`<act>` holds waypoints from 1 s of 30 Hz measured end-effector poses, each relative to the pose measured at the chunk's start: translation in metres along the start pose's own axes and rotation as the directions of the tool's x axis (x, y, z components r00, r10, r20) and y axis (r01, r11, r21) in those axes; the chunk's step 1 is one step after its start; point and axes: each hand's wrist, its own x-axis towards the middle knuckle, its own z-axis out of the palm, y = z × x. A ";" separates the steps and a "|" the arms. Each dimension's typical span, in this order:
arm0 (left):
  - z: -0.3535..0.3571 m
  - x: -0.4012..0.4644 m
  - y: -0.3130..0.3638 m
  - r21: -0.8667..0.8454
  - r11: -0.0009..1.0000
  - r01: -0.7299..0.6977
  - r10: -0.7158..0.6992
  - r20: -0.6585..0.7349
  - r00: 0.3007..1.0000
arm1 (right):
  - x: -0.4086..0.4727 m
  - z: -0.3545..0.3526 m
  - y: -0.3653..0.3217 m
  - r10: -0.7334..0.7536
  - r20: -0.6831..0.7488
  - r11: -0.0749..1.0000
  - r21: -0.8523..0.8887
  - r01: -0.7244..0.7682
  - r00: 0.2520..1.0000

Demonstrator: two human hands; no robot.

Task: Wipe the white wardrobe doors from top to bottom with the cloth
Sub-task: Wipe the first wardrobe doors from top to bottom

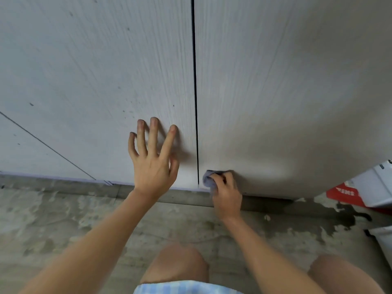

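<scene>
Two white wood-grain wardrobe doors fill the view, the left door [95,71] and the right door [275,81], split by a dark vertical gap. My left hand [153,158] presses flat on the left door near its bottom, fingers spread and straight. My right hand [226,193] grips a crumpled blue-grey cloth [209,180] and holds it against the bottom left corner of the right door, just right of the gap. My fingers hide most of the cloth.
A grey concrete floor [63,225] with pale patches runs below the doors. A red and white box [360,190] sits at the right beside the wardrobe, with a dark wet stain [350,217] on the floor near it. My bare knees [180,262] are at the bottom.
</scene>
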 end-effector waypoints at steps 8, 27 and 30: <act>0.019 -0.005 0.000 -0.031 1.000 0.005 -0.007 -0.058 0.998 | 0.008 0.007 0.021 0.889 0.089 0.330 0.558 -0.762 0.450; 0.026 -0.057 0.020 -0.024 0.985 0.170 -0.159 0.235 0.959 | 0.016 0.005 0.042 0.976 0.080 0.125 0.558 -0.820 0.203; 0.036 -0.061 0.030 -0.057 0.970 0.237 -0.214 0.262 0.941 | 0.017 -0.008 0.097 0.981 -0.086 0.192 0.573 -0.797 0.174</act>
